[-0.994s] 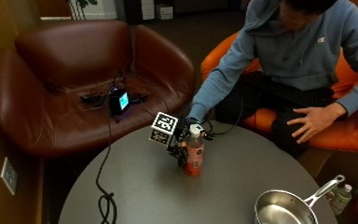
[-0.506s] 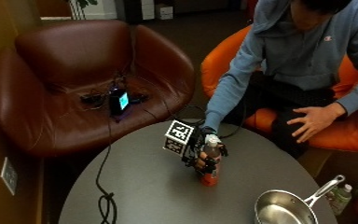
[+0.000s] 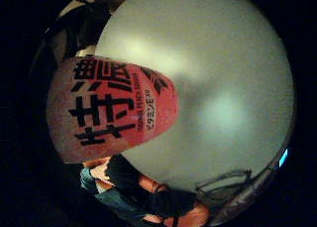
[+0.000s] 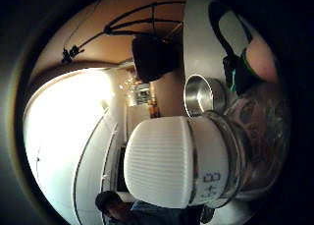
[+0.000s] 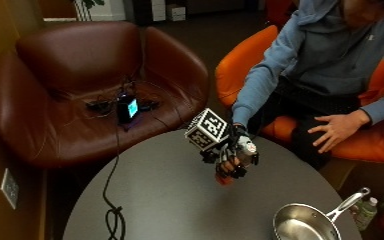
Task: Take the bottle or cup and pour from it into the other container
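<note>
Person in a blue hooded top, seated on an orange chair [image 5: 245, 75] at about two o'clock from a round grey table [image 5: 165, 200]. Their gloved right hand [image 5: 234, 152] reaches over the table's far edge with its fingers curled round a small bottle [image 5: 235, 159], holding it tilted and lifted off the tabletop. The bottle has a white ribbed cap [image 4: 159, 161] on top, and a red label with large black characters [image 3: 111, 108] wraps its body; its red lower end shows beneath the fingers at about six o'clock from the hand. The cap looks to be in place on the neck.

A steel frying pan [image 5: 305, 225] sits on the table at about five o'clock from the hand, well apart from it, its long handle [image 5: 348, 200] pointing toward one o'clock and past the table's rim. The pan also appears in the thumb-side palm view, beyond the bottle's cap.

The person's bare left hand [image 5: 335, 129] rests on their thigh, fingers spread and relaxed.

A brown leather armchair [image 5: 92, 85] stands at about eleven o'clock from the table, with a small lit device [image 5: 127, 107] on its seat. A black cable [image 5: 112, 200] trails from there across the tabletop.
</note>
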